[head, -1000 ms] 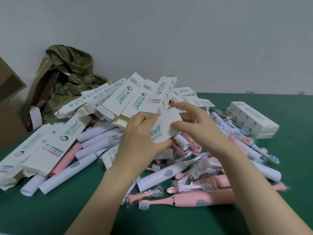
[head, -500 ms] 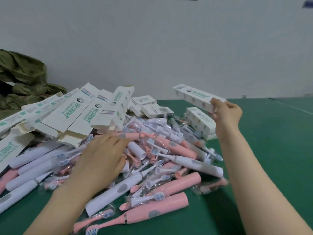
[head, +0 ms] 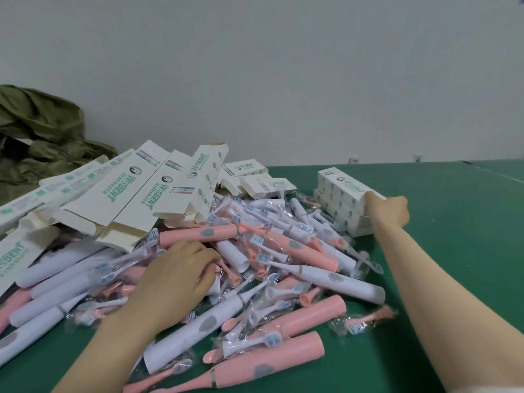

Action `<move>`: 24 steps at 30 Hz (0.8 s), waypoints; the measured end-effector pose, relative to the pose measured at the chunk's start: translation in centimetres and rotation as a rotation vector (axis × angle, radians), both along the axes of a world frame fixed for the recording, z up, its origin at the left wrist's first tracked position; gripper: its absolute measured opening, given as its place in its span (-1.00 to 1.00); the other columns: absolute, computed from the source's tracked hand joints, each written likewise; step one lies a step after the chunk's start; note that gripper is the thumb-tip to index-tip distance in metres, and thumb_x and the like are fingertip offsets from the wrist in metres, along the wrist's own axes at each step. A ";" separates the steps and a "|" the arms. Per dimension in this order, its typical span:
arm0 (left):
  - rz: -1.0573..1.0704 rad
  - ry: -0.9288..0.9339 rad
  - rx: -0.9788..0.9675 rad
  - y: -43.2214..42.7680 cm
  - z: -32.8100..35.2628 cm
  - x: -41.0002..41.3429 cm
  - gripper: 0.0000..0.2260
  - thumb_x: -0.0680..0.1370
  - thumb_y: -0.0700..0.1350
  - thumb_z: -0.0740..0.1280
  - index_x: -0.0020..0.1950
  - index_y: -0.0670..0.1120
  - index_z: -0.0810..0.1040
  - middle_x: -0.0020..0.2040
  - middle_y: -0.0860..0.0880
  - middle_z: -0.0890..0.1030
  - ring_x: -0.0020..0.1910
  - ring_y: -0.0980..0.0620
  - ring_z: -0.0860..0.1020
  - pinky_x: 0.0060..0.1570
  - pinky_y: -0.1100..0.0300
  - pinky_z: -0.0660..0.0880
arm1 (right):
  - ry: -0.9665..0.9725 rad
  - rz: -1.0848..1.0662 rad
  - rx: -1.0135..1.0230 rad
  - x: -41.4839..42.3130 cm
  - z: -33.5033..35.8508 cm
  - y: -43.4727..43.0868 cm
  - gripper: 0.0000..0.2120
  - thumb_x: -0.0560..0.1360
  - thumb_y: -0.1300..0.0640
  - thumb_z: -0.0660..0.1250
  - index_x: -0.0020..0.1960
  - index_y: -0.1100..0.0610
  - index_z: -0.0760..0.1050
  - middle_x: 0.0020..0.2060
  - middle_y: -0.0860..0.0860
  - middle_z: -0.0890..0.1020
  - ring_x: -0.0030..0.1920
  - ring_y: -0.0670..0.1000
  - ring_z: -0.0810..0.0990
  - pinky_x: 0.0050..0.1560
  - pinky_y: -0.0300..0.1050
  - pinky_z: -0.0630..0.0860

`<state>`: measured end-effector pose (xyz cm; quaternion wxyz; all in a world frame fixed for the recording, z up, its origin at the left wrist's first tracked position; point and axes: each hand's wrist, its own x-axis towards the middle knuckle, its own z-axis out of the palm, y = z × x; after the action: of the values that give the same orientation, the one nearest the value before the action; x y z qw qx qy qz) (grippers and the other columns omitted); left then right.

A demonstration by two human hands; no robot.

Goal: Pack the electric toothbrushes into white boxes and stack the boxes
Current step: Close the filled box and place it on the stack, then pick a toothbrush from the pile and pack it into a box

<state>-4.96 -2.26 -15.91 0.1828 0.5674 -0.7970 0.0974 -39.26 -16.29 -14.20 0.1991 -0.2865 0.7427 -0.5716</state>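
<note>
Near left: digging the left hand (head: pixel 175 276) into the heap of pink and white plastic electric toothbrushes (head: pixel 297 251), bent over it, grip hidden. Far right: just lowered the white cardboard box (head: pixel 344 184) from mid-air onto the stack of white boxes (head: pixel 340 215), one more packed. Clasping its near end with the right hand (head: pixel 390 211), arm outstretched.

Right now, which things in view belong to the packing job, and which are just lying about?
Job: right hand gripping the top box on the box stack; left hand resting on the toothbrush pile; open boxes.
Lying about: olive cloth bundle by the wall, far left.
</note>
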 end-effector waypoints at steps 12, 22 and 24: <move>-0.052 0.087 0.034 0.3 0.7 -0.1 -0.75 0.61 -0.01 0.15 0.23 0.06 0.52 0.16 0.13 0.51 0.18 0.11 0.39 0.12 0.17 0.38 | 0.447 -0.013 -0.085 2.0 1.9 2.2 -0.64 0.49 0.15 0.27 0.20 0.33 0.39 0.21 0.27 0.46 0.27 0.25 0.34 0.12 -0.04 0.18; 0.536 0.168 -0.010 -4.6 6.3 0.1 -0.54 0.52 0.11 0.26 0.27 -0.18 0.38 0.20 -0.20 0.45 0.19 -0.21 0.34 0.05 0.02 0.32 | 0.339 0.677 -0.150 14.1 1.9 5.8 -0.93 0.44 0.31 0.22 -0.19 0.23 0.46 -0.31 0.05 0.52 -0.28 0.04 0.44 -0.24 -0.14 0.36; 0.543 0.164 -0.047 -4.9 5.6 0.2 -0.60 0.53 0.11 0.26 0.22 -0.15 0.41 0.16 -0.17 0.50 0.15 -0.18 0.39 -0.03 0.05 0.31 | 0.299 0.745 -0.123 15.7 1.3 6.2 -0.92 0.44 0.32 0.21 -0.17 0.25 0.48 -0.29 0.04 0.54 -0.28 0.01 0.44 -0.24 -0.12 0.41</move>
<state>-4.78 -7.16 -10.34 0.2272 0.7617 -0.5959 0.1150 -23.55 -10.07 -12.95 0.2648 -0.6272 0.5734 -0.4558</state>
